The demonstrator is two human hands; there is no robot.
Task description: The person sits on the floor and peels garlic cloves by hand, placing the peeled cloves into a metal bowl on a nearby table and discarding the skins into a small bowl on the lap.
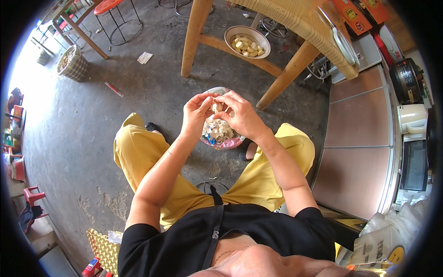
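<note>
Between my fingertips, a pale garlic bulb is held above a lined waste bin. My left hand grips its left side, while my right hand has thumb and fingers on its right side. Below them, papery garlic skins lie in the bin, whose pink and clear plastic liner shows at the rim. A bowl with a dark band at its edge rests on the rung of a wooden chair ahead, with peeled garlic cloves in it.
The wooden chair has a woven seat. A checked basket, a red stool, a white tissue and a red-and-white stick-like packet are at the left. Along the right runs a cabinet with a cooker and a cream-coloured jug.
</note>
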